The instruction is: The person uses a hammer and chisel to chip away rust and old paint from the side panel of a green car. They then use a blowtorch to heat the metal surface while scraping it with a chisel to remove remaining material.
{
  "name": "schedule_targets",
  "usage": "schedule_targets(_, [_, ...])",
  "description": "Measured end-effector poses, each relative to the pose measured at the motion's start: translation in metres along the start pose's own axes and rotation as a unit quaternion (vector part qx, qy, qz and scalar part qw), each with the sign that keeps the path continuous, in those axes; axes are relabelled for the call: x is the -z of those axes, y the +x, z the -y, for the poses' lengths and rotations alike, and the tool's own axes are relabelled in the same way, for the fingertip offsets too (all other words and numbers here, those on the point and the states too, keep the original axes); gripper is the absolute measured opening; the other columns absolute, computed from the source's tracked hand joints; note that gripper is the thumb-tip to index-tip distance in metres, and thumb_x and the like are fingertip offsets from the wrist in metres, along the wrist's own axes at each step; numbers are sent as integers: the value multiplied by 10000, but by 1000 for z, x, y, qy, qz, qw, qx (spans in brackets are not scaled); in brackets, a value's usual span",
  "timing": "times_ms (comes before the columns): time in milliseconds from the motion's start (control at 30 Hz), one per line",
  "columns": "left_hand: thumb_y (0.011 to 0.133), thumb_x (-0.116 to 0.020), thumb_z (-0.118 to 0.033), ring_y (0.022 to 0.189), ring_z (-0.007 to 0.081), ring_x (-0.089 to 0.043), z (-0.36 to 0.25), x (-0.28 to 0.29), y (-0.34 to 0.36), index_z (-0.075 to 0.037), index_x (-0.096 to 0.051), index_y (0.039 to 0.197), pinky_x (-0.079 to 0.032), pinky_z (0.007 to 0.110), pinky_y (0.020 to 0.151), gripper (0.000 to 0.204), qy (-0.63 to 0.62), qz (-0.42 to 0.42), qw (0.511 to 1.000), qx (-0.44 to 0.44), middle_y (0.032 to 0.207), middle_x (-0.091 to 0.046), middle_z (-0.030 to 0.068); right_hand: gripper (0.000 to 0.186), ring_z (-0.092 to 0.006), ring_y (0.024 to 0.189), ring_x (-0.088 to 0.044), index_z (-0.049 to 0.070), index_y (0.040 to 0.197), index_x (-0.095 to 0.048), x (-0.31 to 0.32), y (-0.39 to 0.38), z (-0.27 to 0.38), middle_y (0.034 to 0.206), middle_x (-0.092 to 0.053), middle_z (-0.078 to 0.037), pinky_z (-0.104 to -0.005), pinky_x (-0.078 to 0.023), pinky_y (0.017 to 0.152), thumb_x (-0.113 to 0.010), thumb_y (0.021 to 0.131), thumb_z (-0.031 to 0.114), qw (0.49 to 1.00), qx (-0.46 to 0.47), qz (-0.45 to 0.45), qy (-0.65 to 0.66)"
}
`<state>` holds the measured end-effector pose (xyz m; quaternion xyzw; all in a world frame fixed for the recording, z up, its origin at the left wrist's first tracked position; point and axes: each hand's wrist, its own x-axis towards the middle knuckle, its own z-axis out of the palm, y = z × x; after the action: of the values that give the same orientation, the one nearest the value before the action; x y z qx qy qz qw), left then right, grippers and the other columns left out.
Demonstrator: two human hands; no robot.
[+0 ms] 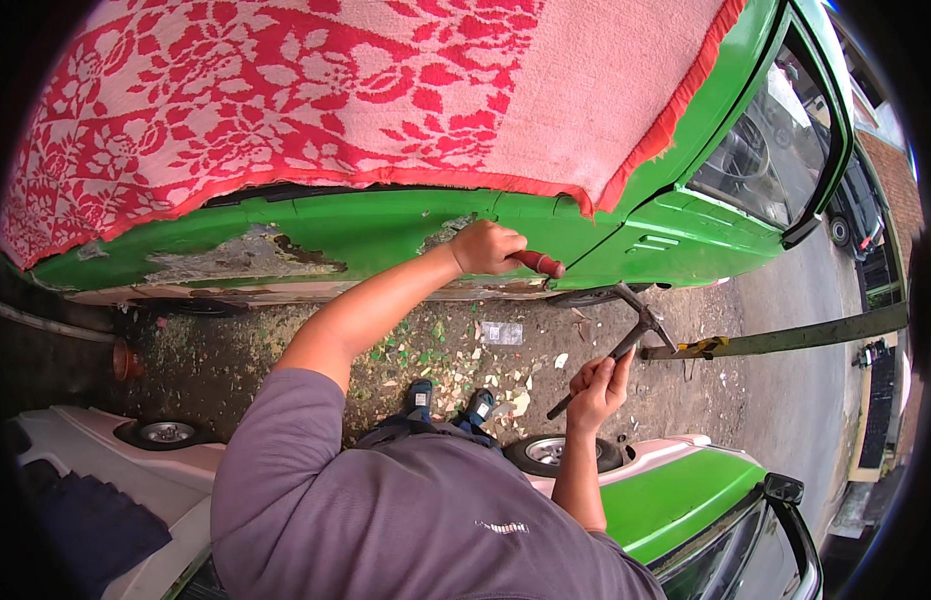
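Observation:
My left hand (489, 248) is closed around a tool with a red handle (539, 263). The handle's butt points right; the working end is hidden by my fist. That fist is against or just in front of the green car panel (376, 225), beside a small scraped grey patch (446, 233). Lower and to the right, my right hand (596, 393) grips a hammer (645, 320) by its dark shaft. The metal head is raised, apart from the red handle. Larger bare and rusty patches (246, 256) mark the panel further left.
A red and pink floral blanket (316, 100) covers the car's top. Paint flakes (441, 375) litter the ground around my feet. A second green and pink car (676, 500) stands close behind me. A long beam (816, 335) juts in from the right.

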<state>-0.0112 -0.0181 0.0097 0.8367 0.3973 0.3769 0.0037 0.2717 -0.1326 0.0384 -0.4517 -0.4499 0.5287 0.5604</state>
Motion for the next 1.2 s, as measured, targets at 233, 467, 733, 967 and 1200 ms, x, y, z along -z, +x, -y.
schedule_targets(233, [721, -734, -180, 583, 305, -605, 6, 4, -31, -84, -523, 727, -479, 432, 527, 231, -10, -5, 999, 34, 641, -547, 85, 513, -14, 529, -339, 79, 1522, -328, -1, -4, -15, 673, -397, 67, -196, -288, 453, -459, 1026, 79, 997, -47, 62, -30])
schedule_targets(467, [731, -750, -230, 527, 269, -549, -19, 27, -6, -87, -450, 642, -412, 399, 469, 344, -18, -46, 998, -44, 599, -472, 68, 512, -32, 477, -328, 140, 1527, -319, 19, 14, 2, 654, -372, 33, -196, -286, 387, -468, 1038, 160, 997, -74, 28, -24])
schedule_targets(733, [709, -767, -203, 509, 269, -532, -8, 21, -10, -90, -456, 643, -395, 400, 461, 337, -48, -104, 993, -38, 584, -468, 57, 511, -22, 469, -307, 137, 1525, -327, 27, 16, 4, 648, -360, 48, -191, -267, 382, -467, 1033, 134, 993, -100, 52, -33])
schedule_targets(967, [740, -782, -159, 464, 240, -519, -1, 23, -55, -94, -480, 614, -378, 371, 442, 334, -36, -178, 981, 73, 550, -484, 46, 520, -2, 493, -316, 109, 1521, -332, 23, 11, 10, 670, -384, 71, -175, -260, 412, -485, 1025, 118, 988, -124, 84, -26])
schedule_targets(1200, [750, -763, -203, 504, 269, -546, -37, 20, -48, -91, -495, 611, -421, 397, 473, 322, -30, -127, 991, 42, 571, -482, 63, 518, -6, 483, -325, 113, 1519, -338, 13, 15, 23, 655, -399, 65, -179, -263, 411, -479, 1021, 115, 985, -127, 113, -33])
